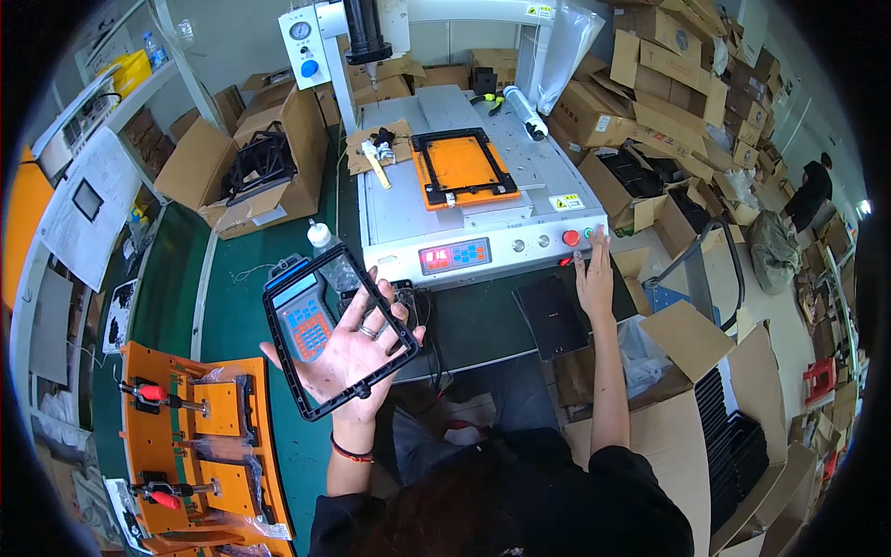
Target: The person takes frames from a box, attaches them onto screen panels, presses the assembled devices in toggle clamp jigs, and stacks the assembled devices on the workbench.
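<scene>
In the head view, a black frame (362, 388) is grasped by the left hand (357, 348) — palm up, fingers spread — above the worktop (232, 278). The right hand (596, 283) is released, its fingers extended at the green button (588, 233) of the machine (390, 209); a second frame (498, 162) is carried there by an orange plate (459, 162).

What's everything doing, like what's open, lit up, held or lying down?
Left hand: holding the black frame
Black frame: held up, tilted
Right hand: fingers stretched out, beside the green button
Second frame: lying on the orange plate
Red display: lit
Left cardboard box: open
Lower-right cardboard box: open
</scene>
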A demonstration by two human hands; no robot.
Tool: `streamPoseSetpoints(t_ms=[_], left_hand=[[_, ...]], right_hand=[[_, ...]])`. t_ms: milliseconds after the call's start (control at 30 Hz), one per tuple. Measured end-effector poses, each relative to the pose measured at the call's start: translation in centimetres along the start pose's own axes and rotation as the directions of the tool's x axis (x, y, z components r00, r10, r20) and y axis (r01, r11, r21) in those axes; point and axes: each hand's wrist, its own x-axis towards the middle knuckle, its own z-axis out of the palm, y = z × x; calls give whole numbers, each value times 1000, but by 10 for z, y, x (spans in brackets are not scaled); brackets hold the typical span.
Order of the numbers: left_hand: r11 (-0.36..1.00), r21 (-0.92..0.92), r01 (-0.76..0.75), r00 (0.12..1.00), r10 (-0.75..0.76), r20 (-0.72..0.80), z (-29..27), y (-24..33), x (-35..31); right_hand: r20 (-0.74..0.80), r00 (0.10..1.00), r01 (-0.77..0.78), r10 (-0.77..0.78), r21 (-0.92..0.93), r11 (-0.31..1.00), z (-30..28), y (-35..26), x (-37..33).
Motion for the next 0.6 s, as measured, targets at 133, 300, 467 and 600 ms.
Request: streamPoseSetpoints(t_ms=[133,300,467,600], left_hand=[[1000,1,2,1000,-2,-2,2,1,0],[1000,30,-4,1000,3,12,3,0,-2],[999,33,-4,1000,4,4,6,0,-2],[997,68,-25,1000,24,9,0,6,-4]], right_hand=[[-41,999,-1,2,43,999,3,1,-1],[-52,999,4,-1,41,999,4,4,-2],[226,970,-117,93,93,989,-23,-21,-17],[731,670,196,-131,-3,981,-58,-57,-90]])
